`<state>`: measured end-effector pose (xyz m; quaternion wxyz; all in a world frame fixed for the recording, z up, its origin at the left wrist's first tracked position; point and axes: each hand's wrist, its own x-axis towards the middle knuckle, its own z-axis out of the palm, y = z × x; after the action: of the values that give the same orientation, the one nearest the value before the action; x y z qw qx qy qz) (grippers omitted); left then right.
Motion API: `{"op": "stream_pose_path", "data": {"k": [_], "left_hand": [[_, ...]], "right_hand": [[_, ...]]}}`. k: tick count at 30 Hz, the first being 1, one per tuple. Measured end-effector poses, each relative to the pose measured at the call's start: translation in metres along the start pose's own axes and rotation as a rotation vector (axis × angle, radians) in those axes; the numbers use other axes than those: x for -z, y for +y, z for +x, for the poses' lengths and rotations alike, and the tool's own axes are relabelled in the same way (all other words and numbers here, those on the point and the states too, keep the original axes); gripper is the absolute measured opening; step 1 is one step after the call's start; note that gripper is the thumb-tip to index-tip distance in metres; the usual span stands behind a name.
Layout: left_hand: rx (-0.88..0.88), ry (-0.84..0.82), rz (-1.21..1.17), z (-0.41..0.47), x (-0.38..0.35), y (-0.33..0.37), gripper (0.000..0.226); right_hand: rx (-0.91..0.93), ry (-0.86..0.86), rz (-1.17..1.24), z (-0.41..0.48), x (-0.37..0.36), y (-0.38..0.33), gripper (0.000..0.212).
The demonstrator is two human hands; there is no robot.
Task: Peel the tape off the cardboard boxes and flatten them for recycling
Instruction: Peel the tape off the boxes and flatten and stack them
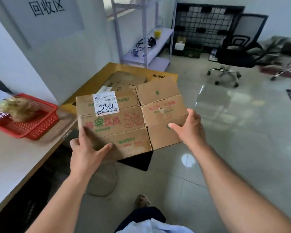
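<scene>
Left hand (86, 153), right hand (190, 130) hold flattened box (124, 121) — basket (40, 130) holds crumpled tape (17, 108).

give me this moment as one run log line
step: flattened box held over yellow bin | left hand: grips near-left edge | right hand: grips right edge | bin: holds other flat cardboard

Both bare forearms extended forward, left hand (86, 153) gripping the near left corner of the flattened box (124, 118), thumb and forefinger spread on top, right hand (190, 130) clasping its right edge, thumb laid on top
</scene>
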<state>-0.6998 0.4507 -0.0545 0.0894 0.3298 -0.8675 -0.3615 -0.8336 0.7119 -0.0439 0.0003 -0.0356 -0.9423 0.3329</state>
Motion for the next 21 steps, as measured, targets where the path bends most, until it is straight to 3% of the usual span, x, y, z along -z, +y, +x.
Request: {"op": "stream_pose_path", "data": {"k": [6, 16, 21], "left_hand": [[-0.086, -0.049, 0.009, 0.059, -0.06, 0.057, 0.111], [0.004, -0.052, -0.04, 0.146, -0.107, 0.095, 0.111], [0.081, 0.035, -0.036, 0.176, -0.113, 0.096, 0.111]], "right_hand": [[-0.06, 0.052, -0.029, 0.079, 0.017, 0.023, 0.09], [-0.023, -0.016, -0.133, 0.199, 0.005, 0.002, 0.091], [0.082, -0.099, -0.178, 0.257, -0.017, -0.029, 0.092]]}}
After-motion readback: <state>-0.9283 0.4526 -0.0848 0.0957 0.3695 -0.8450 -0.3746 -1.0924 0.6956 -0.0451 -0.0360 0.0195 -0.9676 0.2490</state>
